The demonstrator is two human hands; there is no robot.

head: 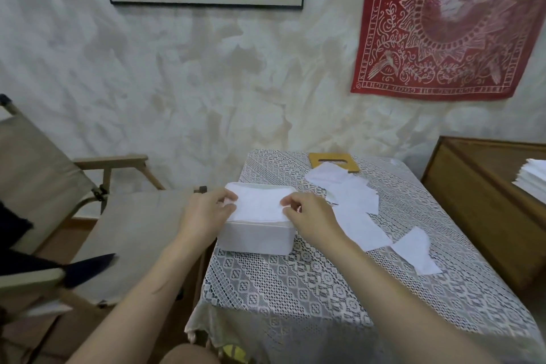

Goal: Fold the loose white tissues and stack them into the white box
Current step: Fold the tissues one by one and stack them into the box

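- While both bare forearms reach over the lace-covered table (339,289), the left hand (204,213) and the right hand (310,219) meet at a white rectangular box (254,241) near the table's nine o'clock edge.
- Left hand: fingers curled narrow, pinching the left end of a folded white tissue (257,205) lying on top of the box's contents.
- Right hand: thumb and forefinger pinched on that tissue's right end; whether the other fingers touch it I cannot tell.
- Loose white tissues (360,210) lie flat and overlapping on the lace, trailing from the box's two o'clock down to its four o'clock.
- Flat tan wooden lid with a slot (334,161) sits at the table's twelve o'clock edge, partly under the farthest sheet.
- Stack of white sheets (533,180) rests on a wooden cabinet (472,204) at three o'clock.
- Beige canvas folding chair (44,174) stands at nine o'clock.
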